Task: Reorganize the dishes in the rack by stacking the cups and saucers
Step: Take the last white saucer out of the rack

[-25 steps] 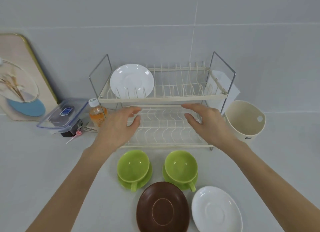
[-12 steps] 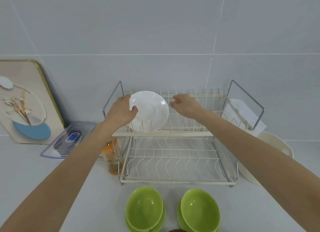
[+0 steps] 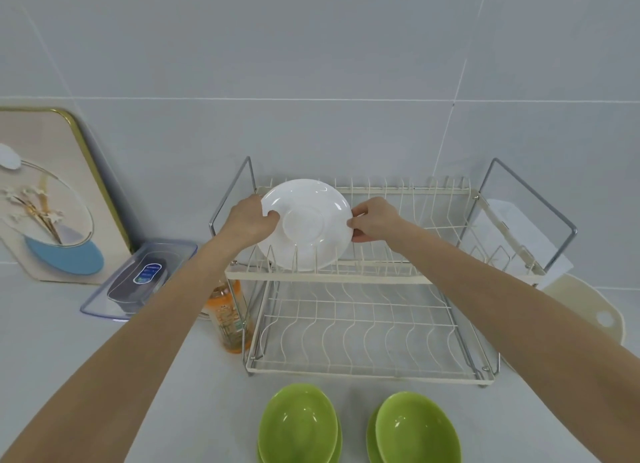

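On rack's (image 3: 329, 277) top tier, 1 white saucer (image 3: 304, 225) held in both grips, left hand (image 3: 251, 220), right hand (image 3: 374, 218), 2 green cups (image 3: 298, 424) below

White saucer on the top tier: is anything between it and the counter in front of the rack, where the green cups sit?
Only the rack's own prongs. Both hands, left and right, grip the white saucer by its edges; lifted clear of the prongs, nothing visible blocks the way to the green cups.

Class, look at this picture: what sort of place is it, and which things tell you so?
Most likely a kitchen counter: a two-tier dish rack against a tiled wall, a white saucer standing in it, and green cups in front.
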